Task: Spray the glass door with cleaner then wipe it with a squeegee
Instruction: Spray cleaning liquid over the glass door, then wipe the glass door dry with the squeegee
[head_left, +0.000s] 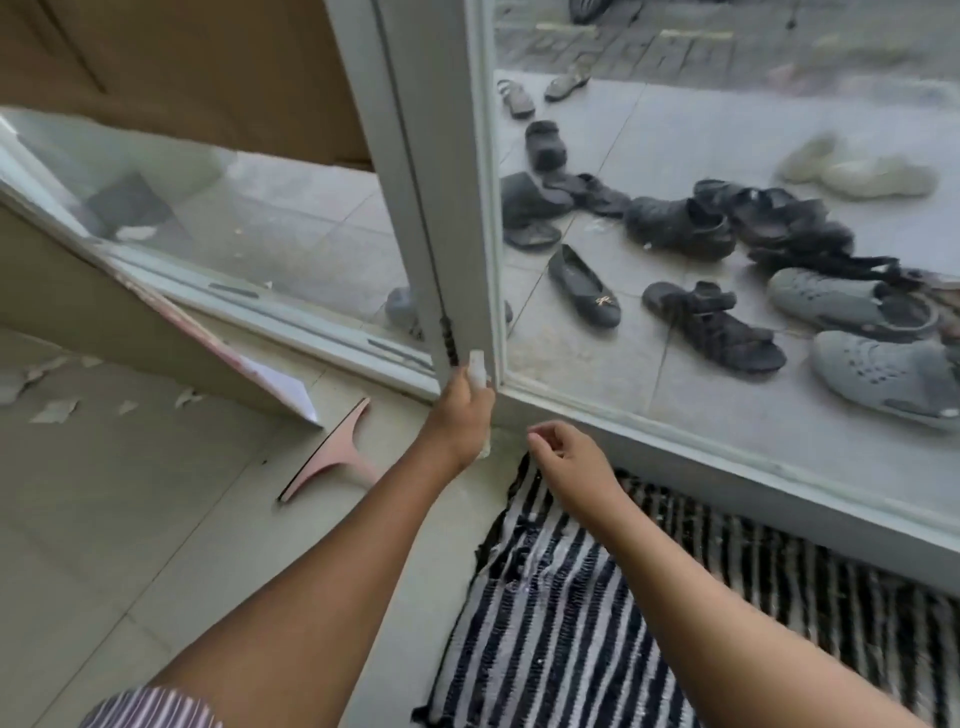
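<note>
Small pale bottle gripped in the left hand, held up against the bottom corner of the glass door. Right hand just beside, fingers loosely curled, grasping nothing, above a striped mat. Pink squeegee flat on the floor, left of the left arm. Shoes scattered beyond the glass.

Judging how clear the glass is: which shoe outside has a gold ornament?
The slim black flat shoe left of the strappy black sandal; the others show no gold.

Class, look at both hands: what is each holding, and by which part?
The left hand grips a small translucent bottle around its middle; the right hand holds nothing.
</note>
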